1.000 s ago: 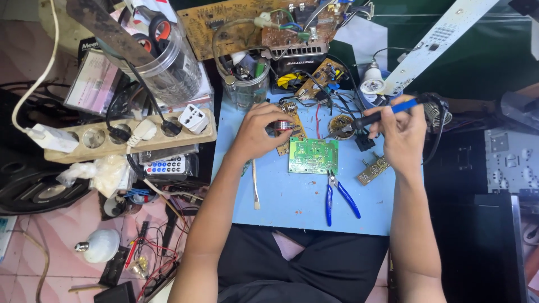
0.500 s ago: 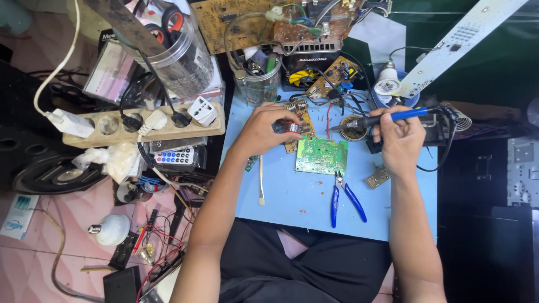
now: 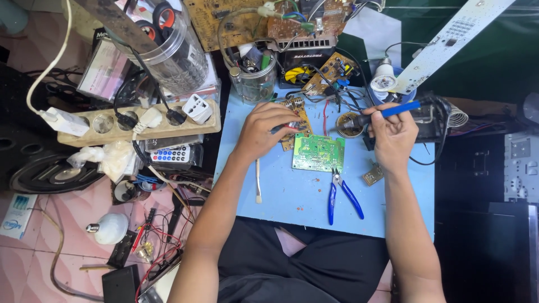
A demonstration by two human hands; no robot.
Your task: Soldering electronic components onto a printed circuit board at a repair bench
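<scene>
Right hand (image 3: 393, 137) has its grip closed round a blue-handled soldering iron (image 3: 387, 112), tip pointing left w/ its end over a small round tin (image 3: 349, 124). Left hand (image 3: 265, 130) pinches a thin dark tool, prob. tweezers (image 3: 283, 128), fingers narrow, resting on a brown circuit board (image 3: 298, 120). Just below that, between both hands, a green circuit board (image 3: 318, 152) lies flat on the light blue counter (image 3: 292, 196). Blue-handled pliers (image 3: 341, 195) lie right under the green board, handles spread toward the person. Small brush (image 3: 258, 180) lies by the left forearm; a small brown part (image 3: 373, 174) sits by the right wrist. Off the counter's left edge: wooden power strip (image 3: 135, 126) w/ plugs, remote (image 3: 171, 154), clear plastic jar (image 3: 179, 53). Light bulb (image 3: 109, 227) on the pink floor, well apart.
</scene>
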